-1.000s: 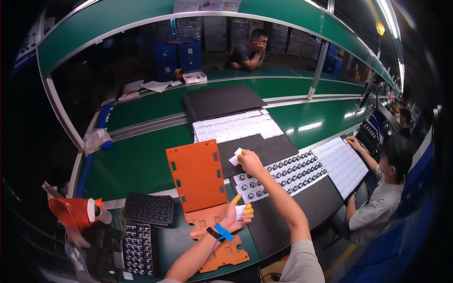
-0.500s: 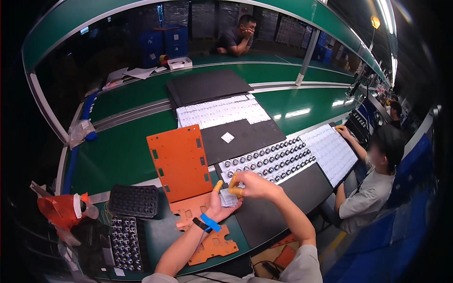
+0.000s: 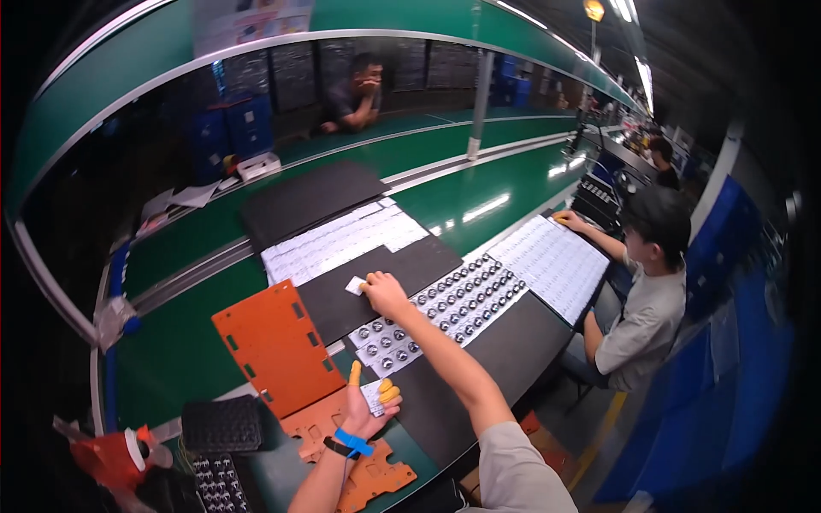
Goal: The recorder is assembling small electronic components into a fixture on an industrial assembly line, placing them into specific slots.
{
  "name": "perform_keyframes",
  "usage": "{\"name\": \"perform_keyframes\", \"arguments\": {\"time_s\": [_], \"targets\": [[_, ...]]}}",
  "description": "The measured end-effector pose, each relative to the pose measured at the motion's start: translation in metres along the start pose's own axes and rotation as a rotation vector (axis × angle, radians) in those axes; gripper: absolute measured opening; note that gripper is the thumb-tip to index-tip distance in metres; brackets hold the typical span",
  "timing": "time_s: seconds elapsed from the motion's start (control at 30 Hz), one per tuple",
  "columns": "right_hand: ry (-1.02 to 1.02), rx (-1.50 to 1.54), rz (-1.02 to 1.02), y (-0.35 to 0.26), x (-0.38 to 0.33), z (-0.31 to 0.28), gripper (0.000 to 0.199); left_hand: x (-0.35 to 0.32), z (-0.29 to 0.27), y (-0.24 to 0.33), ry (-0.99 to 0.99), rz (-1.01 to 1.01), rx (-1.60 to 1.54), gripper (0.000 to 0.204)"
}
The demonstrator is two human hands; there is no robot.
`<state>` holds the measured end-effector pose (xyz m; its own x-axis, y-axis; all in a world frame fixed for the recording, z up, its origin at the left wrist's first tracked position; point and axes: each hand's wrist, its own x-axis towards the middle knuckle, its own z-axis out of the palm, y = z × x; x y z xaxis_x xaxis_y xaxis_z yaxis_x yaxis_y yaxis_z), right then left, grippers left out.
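My left hand [image 3: 369,409] is closed around a small stack of white square boards [image 3: 373,398], with yellow finger cots on its fingers and a blue band at the wrist. Its thumb points up, apart from the boards. Farther ahead, my right hand [image 3: 386,295] pinches the edge of a single white square board [image 3: 355,285] over a black foam sheet [image 3: 329,299]. Just to the right of that sheet, rows of round dark-and-silver parts stand on a white panel of boards [image 3: 395,346]. Below my left hand lies an orange fixture plate [image 3: 389,472] with cut-outs.
An orange slotted panel [image 3: 278,346] stands at the left. Black trays [image 3: 221,425] sit at the lower left, one holding round parts. More white board panels [image 3: 342,239] lie under black sheets. A co-worker [image 3: 646,291] sits at the right with another panel [image 3: 556,265].
My right hand has left the boards in my left palm and reached forward to the single board on the black sheet. The view has swung to the right.
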<state>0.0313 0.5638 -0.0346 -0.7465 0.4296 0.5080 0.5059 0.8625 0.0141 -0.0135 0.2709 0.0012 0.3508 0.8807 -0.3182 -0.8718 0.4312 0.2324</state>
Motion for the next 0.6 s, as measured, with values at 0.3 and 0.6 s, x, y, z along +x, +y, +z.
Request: {"name": "perform_keyframes", "arguments": {"time_s": [0.3, 0.6], "targets": [[0.033, 0.038, 0.144, 0.024, -0.025, -0.021, 0.007, 0.017, -0.007, -0.011, 0.184, 0.085, 0.206, 0.024], [0.024, 0.897, 0.168, -0.073, -0.100, -0.178, 0.014, 0.014, -0.023, -0.001, 0.099, 0.143, 0.132, 0.056]]}}
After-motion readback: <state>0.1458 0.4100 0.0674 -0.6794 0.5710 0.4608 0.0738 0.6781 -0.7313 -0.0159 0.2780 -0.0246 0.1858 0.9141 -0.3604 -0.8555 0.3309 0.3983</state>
